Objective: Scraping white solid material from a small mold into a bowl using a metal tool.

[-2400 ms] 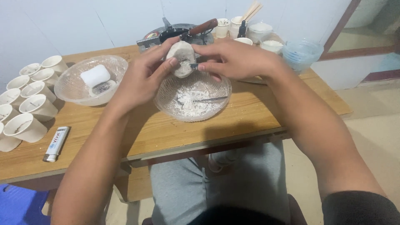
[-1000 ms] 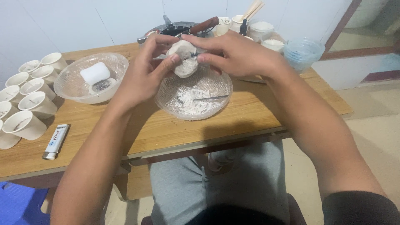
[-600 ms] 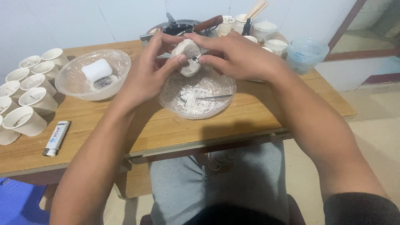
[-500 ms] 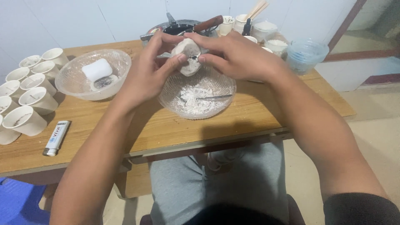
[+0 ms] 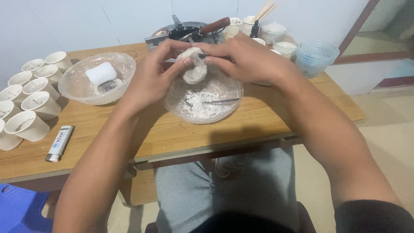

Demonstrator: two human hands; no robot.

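While a pale, floury lump (image 5: 193, 71) is held above the clear glass bowl (image 5: 228, 92) at the middle of the wooden table (image 5: 172, 133), it is gripped from both sides: the left hand (image 5: 151, 80) is curled about its left side with thumb and fingertips pressed against it, and the right hand (image 5: 241, 60) is closed over its top and right side, a thin dark tool seemingly pinched at the fingertips, though that cannot be told for certain. White powder and a slim metal implement are seen lying in the bowl beneath. The shaping of this lump is judged to be under way, not finished, since it has not been set down anywhere. A second glass bowl (image 5: 71, 88) to the left holds a white block (image 5: 101, 73), and rows of small white cups (image 5: 30, 108) beside it are seen unfilled, so much appears left. A small tube (image 5: 59, 143) lies near the table edge.
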